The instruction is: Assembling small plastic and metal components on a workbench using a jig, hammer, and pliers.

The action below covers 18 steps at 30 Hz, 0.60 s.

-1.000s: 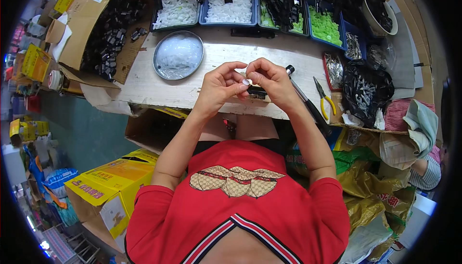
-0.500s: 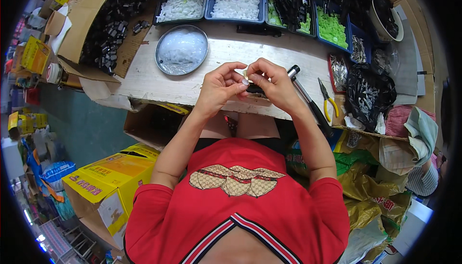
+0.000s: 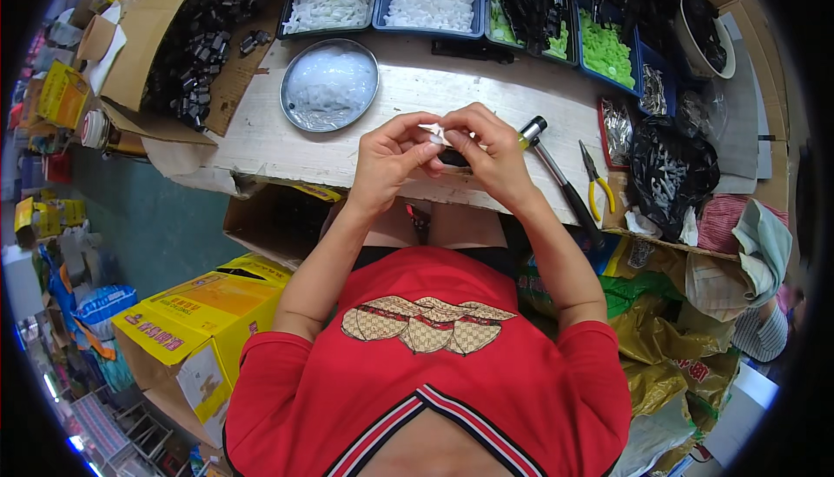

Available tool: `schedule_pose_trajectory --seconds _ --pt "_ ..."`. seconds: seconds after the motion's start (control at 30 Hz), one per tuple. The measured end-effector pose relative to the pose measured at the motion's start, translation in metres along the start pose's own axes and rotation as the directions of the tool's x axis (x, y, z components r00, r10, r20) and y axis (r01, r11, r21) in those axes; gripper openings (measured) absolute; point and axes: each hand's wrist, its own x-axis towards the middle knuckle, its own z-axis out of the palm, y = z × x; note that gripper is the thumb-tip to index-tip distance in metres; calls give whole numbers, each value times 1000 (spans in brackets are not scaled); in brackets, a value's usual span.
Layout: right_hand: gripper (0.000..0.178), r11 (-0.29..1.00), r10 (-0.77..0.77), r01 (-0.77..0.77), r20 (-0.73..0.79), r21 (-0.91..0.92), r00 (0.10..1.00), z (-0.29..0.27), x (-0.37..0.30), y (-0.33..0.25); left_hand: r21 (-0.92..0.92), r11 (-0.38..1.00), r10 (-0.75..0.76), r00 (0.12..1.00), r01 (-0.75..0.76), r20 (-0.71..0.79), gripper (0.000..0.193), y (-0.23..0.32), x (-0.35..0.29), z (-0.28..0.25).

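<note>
My left hand (image 3: 388,161) and my right hand (image 3: 488,152) meet over the near edge of the white worktable. Their fingertips pinch a small white plastic part (image 3: 437,135) between them; its exact shape is partly covered by the fingers. Just under the hands a black piece (image 3: 453,157) shows, mostly hidden. To the right of my right hand lies a hammer (image 3: 563,183) with a dark handle, its head close to my knuckles. Pliers with yellow grips (image 3: 596,183) lie beyond it.
A round metal dish (image 3: 375,86) holds translucent material. Blue trays (image 3: 380,29) of white and green small parts line the back. A cardboard box (image 3: 130,69) of black parts stands left. A black plastic bag (image 3: 708,168) of metal-grey pieces sits right.
The white part between my fingertips has turned and now shows a pointed end toward the left. My hands stay in nearly the same place; the view has shifted slightly.
</note>
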Motion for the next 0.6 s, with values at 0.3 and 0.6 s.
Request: schedule_pose_trajectory --seconds 0.3,0.6 --pt "6 989 -134 122 -153 -87 979 17 -4 3 -81 995 57 998 -60 -41 21 -9 -2 -1" --pt "6 892 -159 129 -33 -433 987 13 -14 21 385 919 125 990 -89 -68 22 0 3 -18"
